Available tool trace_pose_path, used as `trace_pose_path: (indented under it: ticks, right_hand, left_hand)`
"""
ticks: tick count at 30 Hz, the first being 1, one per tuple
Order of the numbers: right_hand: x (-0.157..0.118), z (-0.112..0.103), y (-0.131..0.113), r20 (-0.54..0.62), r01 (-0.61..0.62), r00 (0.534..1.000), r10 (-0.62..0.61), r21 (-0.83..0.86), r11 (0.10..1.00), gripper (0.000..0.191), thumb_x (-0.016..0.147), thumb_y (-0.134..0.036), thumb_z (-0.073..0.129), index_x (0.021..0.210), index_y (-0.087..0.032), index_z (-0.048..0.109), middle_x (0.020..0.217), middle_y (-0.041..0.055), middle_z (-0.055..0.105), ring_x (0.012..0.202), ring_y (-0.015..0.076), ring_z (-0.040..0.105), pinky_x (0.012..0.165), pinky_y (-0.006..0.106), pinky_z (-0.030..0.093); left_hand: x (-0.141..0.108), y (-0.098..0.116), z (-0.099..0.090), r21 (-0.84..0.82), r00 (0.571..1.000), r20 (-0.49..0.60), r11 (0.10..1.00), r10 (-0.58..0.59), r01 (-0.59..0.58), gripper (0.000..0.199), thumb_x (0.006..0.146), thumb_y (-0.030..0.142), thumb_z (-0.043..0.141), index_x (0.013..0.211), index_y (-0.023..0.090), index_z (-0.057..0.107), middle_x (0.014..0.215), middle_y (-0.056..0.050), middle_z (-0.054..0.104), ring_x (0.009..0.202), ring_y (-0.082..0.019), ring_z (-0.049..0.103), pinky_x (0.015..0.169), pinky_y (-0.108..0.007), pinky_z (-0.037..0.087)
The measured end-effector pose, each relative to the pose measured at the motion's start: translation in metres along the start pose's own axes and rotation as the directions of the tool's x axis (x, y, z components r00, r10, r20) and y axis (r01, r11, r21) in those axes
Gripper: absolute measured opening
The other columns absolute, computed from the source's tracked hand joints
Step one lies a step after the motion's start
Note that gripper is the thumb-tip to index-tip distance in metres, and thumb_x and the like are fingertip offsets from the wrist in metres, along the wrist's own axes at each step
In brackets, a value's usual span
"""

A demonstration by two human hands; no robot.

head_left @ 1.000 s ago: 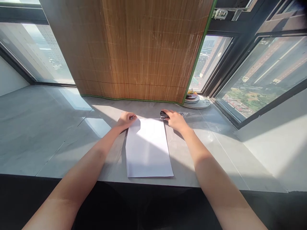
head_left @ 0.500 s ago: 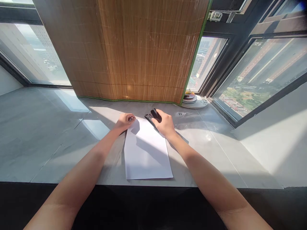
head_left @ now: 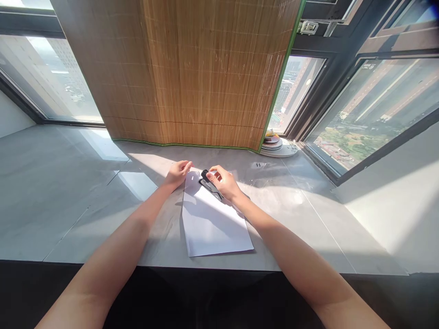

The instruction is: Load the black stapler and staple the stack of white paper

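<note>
One black stapler (head_left: 210, 186), probably rigid and best held midway, is gripped in my right hand (head_left: 225, 185) over likely flexible paper (head_left: 216, 228), centre frame; my left hand (head_left: 178, 172), loosely open, is by the paper's upper-left corner.

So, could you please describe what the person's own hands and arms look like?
Neither the left hand nor the right hand wears a glove. The left forearm and right forearm show no sleeve, watch or bracelet. Any ring would be too small to make out.
</note>
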State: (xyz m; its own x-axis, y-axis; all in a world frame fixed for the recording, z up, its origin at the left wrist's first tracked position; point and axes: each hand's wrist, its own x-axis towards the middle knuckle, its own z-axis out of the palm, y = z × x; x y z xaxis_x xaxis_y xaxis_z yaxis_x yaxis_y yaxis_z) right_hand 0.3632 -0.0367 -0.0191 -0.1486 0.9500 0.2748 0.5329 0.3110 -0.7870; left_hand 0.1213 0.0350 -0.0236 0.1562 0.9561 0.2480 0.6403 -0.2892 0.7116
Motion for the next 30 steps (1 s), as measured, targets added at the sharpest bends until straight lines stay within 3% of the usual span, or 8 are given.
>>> trace_pose_path:
  ticks: [2, 5, 8, 13, 22, 25, 28, 30]
  right_hand:
    - [0.007, -0.006, 0.014, -0.012, -0.019, 1.000, 0.019, 0.008, 1.000, 0.036, 0.109, -0.050, 0.043, 0.101, -0.025, 0.067, 0.089, 0.0022, 0.071, 0.083, 0.0206, 0.066, 0.075, 0.031, 0.050]
    - [0.013, -0.013, 0.030, 0.059, 0.005, 0.998, 0.008, -0.222, 0.975, 0.020, 0.101, -0.033, 0.056, 0.087, -0.023, 0.065, 0.089, 0.0026, 0.069, 0.080, 0.0189, 0.062, 0.073, 0.029, 0.045]
    - [0.014, -0.013, 0.034, 0.133, 0.029, 0.991, 0.025, -0.386, 0.922, 0.012, 0.098, -0.025, 0.058, 0.090, -0.023, 0.067, 0.094, 0.0026, 0.070, 0.077, 0.0173, 0.058, 0.070, 0.028, 0.040]
    - [0.011, -0.006, 0.026, 0.148, 0.051, 0.989, 0.018, -0.448, 0.892, 0.018, 0.106, -0.028, 0.051, 0.096, -0.025, 0.066, 0.094, 0.0019, 0.069, 0.076, 0.0171, 0.055, 0.068, 0.028, 0.035]
    - [0.016, -0.030, 0.044, -0.040, -0.020, 0.999, -0.001, -0.502, 0.864, 0.020, 0.105, -0.034, 0.056, 0.092, -0.022, 0.065, 0.092, 0.0047, 0.069, 0.086, 0.0202, 0.061, 0.076, 0.029, 0.040]
    - [0.014, -0.026, 0.043, 0.072, 0.075, 0.996, -0.044, -0.516, 0.853, 0.026, 0.110, -0.036, 0.048, 0.097, -0.022, 0.065, 0.095, 0.0045, 0.069, 0.091, 0.0202, 0.063, 0.080, 0.030, 0.042]
    - [0.012, -0.015, 0.037, 0.239, 0.205, 0.969, -0.066, -0.618, 0.759, 0.031, 0.114, -0.036, 0.041, 0.101, -0.023, 0.067, 0.106, 0.0069, 0.070, 0.103, 0.0222, 0.063, 0.090, 0.033, 0.043]
    - [0.010, -0.013, 0.034, 0.279, 0.217, 0.960, -0.026, -0.681, 0.700, 0.035, 0.116, -0.036, 0.037, 0.105, -0.024, 0.068, 0.113, 0.0086, 0.070, 0.109, 0.0236, 0.063, 0.097, 0.036, 0.042]
  left_hand:
    - [0.002, -0.005, -0.005, 0.038, 0.997, -0.071, 0.999, -0.008, 0.010, 0.038, 0.102, 0.043, 0.045, 0.081, 0.023, 0.069, 0.076, -0.005, 0.066, 0.080, -0.023, 0.064, 0.076, -0.032, 0.049]
    - [0.005, -0.018, -0.012, 0.271, 0.989, -0.147, 0.963, 0.027, 0.014, 0.025, 0.093, 0.030, 0.055, 0.069, 0.024, 0.056, 0.079, -0.007, 0.066, 0.090, -0.026, 0.065, 0.084, -0.035, 0.050]
    - [0.006, -0.029, -0.016, 0.390, 0.987, -0.161, 0.917, -0.018, 0.080, 0.016, 0.089, 0.024, 0.057, 0.073, 0.024, 0.054, 0.085, -0.008, 0.068, 0.097, -0.029, 0.065, 0.088, -0.037, 0.049]
    - [0.004, -0.035, -0.012, 0.460, 0.992, -0.101, 0.881, -0.071, 0.109, 0.009, 0.093, 0.023, 0.055, 0.085, 0.024, 0.059, 0.094, -0.008, 0.071, 0.104, -0.030, 0.067, 0.093, -0.041, 0.047]
    - [0.005, -0.038, -0.011, 0.482, 0.992, -0.099, 0.869, -0.075, 0.114, 0.009, 0.095, 0.024, 0.055, 0.090, 0.023, 0.063, 0.104, -0.009, 0.072, 0.106, -0.030, 0.067, 0.096, -0.042, 0.046]
    - [0.005, -0.039, -0.010, 0.479, 0.992, -0.108, 0.870, -0.072, 0.115, 0.009, 0.095, 0.024, 0.056, 0.090, 0.023, 0.063, 0.102, -0.009, 0.071, 0.107, -0.030, 0.067, 0.095, -0.041, 0.046]
    - [0.005, -0.039, -0.011, 0.475, 0.991, -0.114, 0.873, -0.065, 0.112, 0.009, 0.095, 0.024, 0.056, 0.089, 0.023, 0.062, 0.100, -0.008, 0.070, 0.106, -0.029, 0.067, 0.095, -0.040, 0.046]
    - [0.005, -0.039, -0.011, 0.469, 0.991, -0.117, 0.876, -0.062, 0.110, 0.008, 0.094, 0.024, 0.057, 0.088, 0.023, 0.062, 0.099, -0.008, 0.070, 0.104, -0.029, 0.068, 0.094, -0.040, 0.046]
